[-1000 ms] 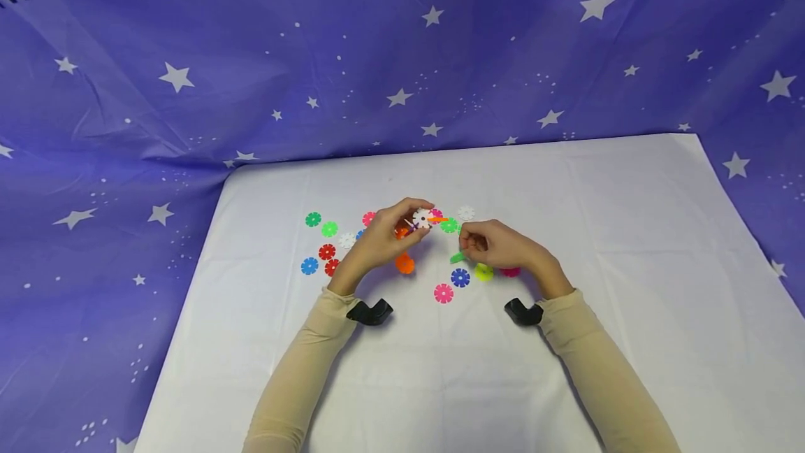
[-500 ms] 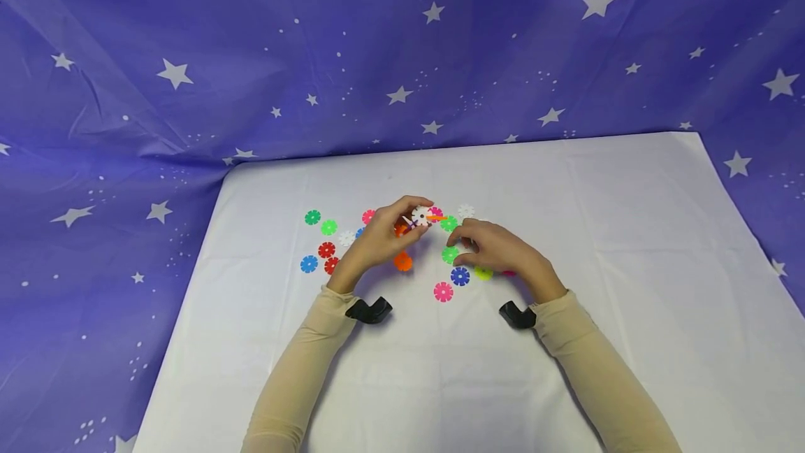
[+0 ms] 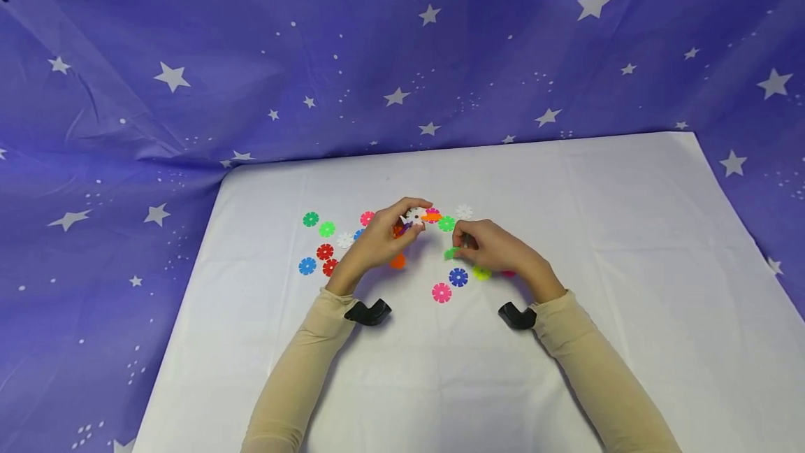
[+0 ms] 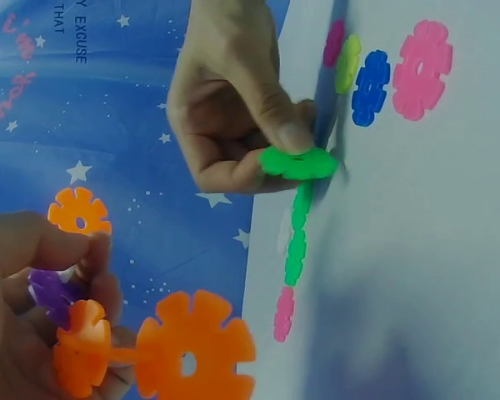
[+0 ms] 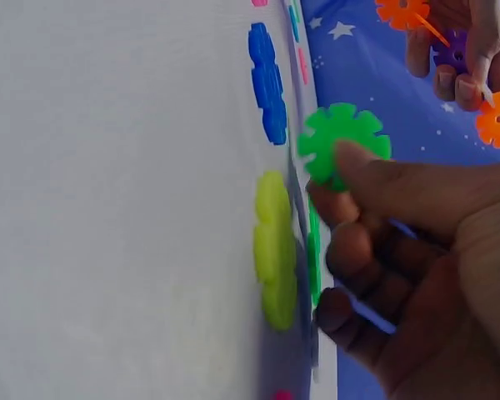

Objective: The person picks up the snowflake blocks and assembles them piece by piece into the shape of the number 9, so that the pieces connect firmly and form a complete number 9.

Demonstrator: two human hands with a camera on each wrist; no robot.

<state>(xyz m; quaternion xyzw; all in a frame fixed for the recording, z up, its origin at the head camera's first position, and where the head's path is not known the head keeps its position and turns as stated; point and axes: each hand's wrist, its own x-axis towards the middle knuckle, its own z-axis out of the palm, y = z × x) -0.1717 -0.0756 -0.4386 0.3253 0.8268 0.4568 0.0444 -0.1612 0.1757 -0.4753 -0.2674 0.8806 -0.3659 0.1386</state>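
Pinching a green disc between thumb and curled fingers, the right hand holds it above the white table; the left hand, across from it, grips a joined cluster of notched discs, a purple disc at its fingers and a large orange disc jutting out beyond them; in the head view a white disc shows between its thumb and forefinger; a dark-blue disc, a pink disc and a yellow disc lie on the cloth near the right hand.
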